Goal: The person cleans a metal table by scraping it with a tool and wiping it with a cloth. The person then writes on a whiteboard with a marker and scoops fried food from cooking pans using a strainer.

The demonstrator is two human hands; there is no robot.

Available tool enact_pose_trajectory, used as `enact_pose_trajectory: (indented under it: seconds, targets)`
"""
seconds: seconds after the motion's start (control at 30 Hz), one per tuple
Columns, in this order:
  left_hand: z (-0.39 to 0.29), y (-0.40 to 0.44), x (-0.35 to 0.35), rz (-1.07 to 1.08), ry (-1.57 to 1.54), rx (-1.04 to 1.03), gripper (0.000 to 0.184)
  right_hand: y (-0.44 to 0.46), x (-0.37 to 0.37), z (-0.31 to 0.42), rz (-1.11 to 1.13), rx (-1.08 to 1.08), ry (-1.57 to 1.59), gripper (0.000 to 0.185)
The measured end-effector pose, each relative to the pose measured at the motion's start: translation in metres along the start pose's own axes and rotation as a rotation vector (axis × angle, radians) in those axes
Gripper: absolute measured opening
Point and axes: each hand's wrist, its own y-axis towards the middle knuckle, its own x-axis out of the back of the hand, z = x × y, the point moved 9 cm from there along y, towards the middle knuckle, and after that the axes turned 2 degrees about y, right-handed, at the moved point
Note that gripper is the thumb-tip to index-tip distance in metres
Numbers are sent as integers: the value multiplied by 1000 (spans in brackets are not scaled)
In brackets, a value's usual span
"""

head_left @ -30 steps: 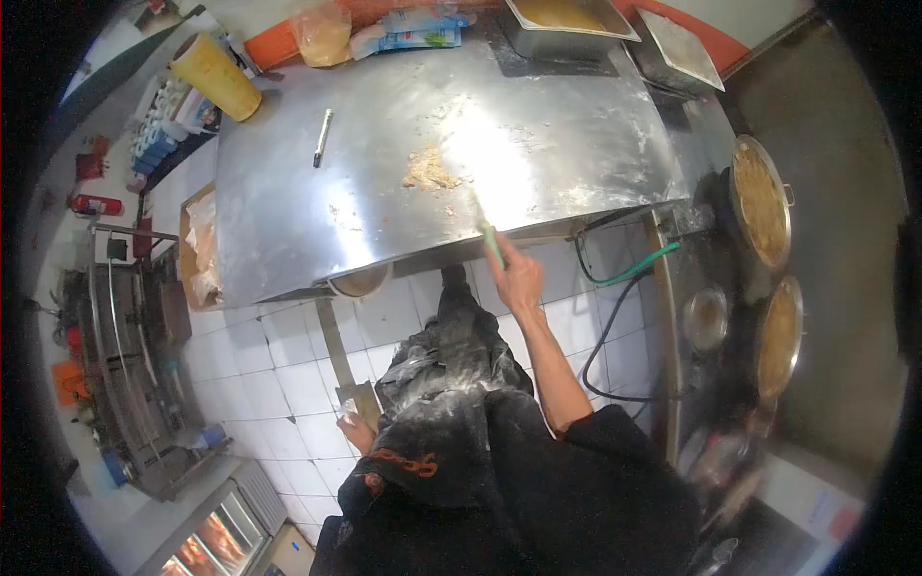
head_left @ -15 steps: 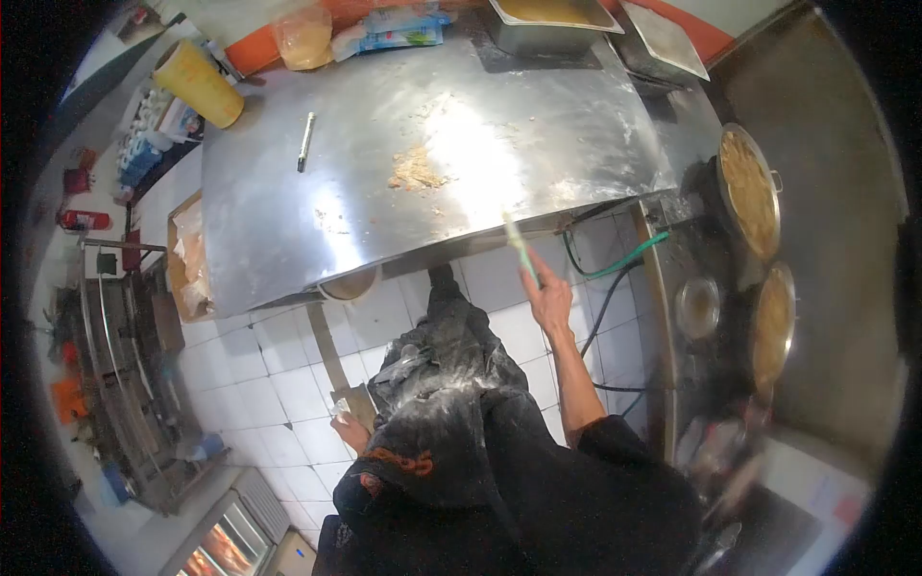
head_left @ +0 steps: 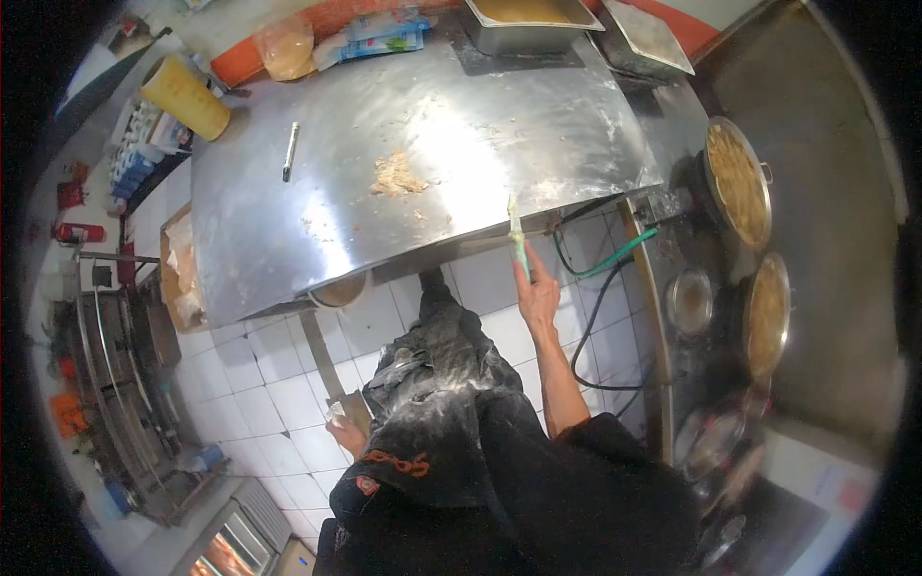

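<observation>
My right hand (head_left: 539, 296) grips a green-handled knife (head_left: 519, 243) with a narrow pale blade, smeared near its tip. The blade points away from me, over the front edge of the steel table (head_left: 259, 192). Left of it, a patch of crumbly dough scraps (head_left: 397, 175) lies on the tabletop. My left hand (head_left: 351, 440) hangs low beside the flour-dusted dark apron (head_left: 437, 374), its fingers closed round a small white crumpled thing (head_left: 335, 412) that I cannot identify for sure. Part of that hand is hidden by the apron.
A marker pen (head_left: 290, 152) and a yellow container (head_left: 187, 98) are on the table's left side. Metal trays (head_left: 538, 38) stand at the back. On the right are pans of food (head_left: 738, 182), a green hose (head_left: 619, 253) and a dark hose. An open box (head_left: 181, 274) sits by the left edge.
The view has shifted slightly. My right hand has turned the knife more upright and brought it a little lower against the table edge. The left hand stays low with the white thing.
</observation>
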Motion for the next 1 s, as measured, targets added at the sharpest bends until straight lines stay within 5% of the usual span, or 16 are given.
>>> enact_pose_trajectory:
  seconds: [0.13,0.23,0.33,0.43,0.53,0.57,0.7,0.83,0.93,1.0]
  targets:
    - [22,0,0,17,86,4,45,3,3,-5,-54,149,-27,50]
    - [34,0,-4,14,93,17,45,8,13,-29,-65,-17,-39,51]
    - [31,3,-6,16,104,15,45,15,17,-31,31,178,-131,51]
    - [31,8,-9,18,107,10,45,45,74,-63,-390,0,165,49]
    - [31,15,-15,33,112,-1,45,60,76,-68,-305,-93,-106,47]
    - [25,17,-15,37,110,-8,45,63,62,-62,-70,-144,-202,44]
    - [20,25,-16,55,117,-17,46,64,91,-64,-418,-11,55,44]
    - [19,27,-17,51,124,-19,46,55,52,-23,29,67,-262,47]
    - [25,23,-17,50,133,-14,46,58,71,-63,-390,-57,61,49]
    - [26,22,-17,43,138,-8,46,54,49,-52,-184,-25,-105,48]
